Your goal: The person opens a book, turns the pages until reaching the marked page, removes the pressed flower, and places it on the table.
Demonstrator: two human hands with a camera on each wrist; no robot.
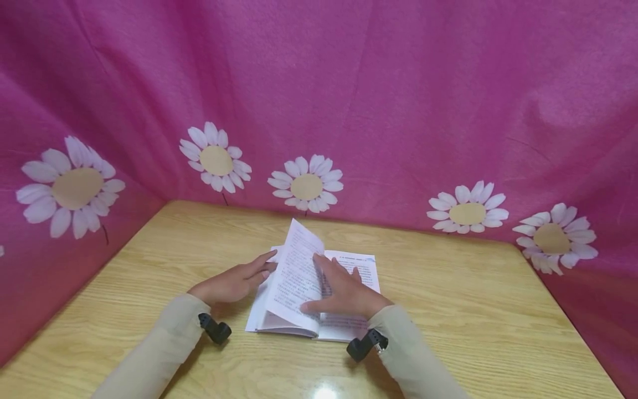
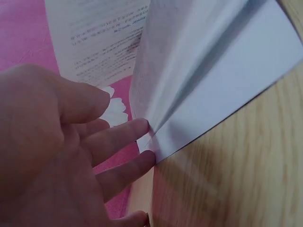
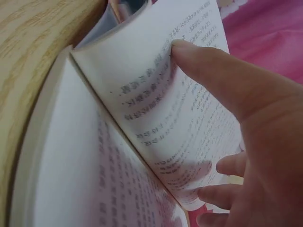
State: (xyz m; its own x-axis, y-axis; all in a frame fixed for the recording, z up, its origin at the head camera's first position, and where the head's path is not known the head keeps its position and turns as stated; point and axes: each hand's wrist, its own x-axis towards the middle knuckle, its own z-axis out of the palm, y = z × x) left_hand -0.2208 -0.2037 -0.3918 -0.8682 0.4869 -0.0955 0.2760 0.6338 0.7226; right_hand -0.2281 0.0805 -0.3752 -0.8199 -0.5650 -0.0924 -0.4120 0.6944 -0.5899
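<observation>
An open book point(image 1: 368, 271) with printed pages lies on the wooden table. One leaf point(image 1: 295, 271) stands up from it, tilted over the left side. My left hand point(image 1: 233, 284) is at the book's left edge, partly behind the raised leaf; in the left wrist view two fingertips touch the corner of a white sheet point(image 2: 227, 80). My right hand point(image 1: 346, 291) spreads over the spine area with thumb and fingers apart. Close up in the right wrist view, its thumb tip presses on a curved printed page point(image 3: 142, 61), and the other fingertips lie near the inner fold.
The light wood table point(image 1: 463, 321) extends around the book on all sides. Behind it and at both sides hangs a pink cloth point(image 1: 379, 111) printed with white daisies. Black wrist cameras point(image 1: 215, 329) sit on both sleeved wrists, close over the tabletop.
</observation>
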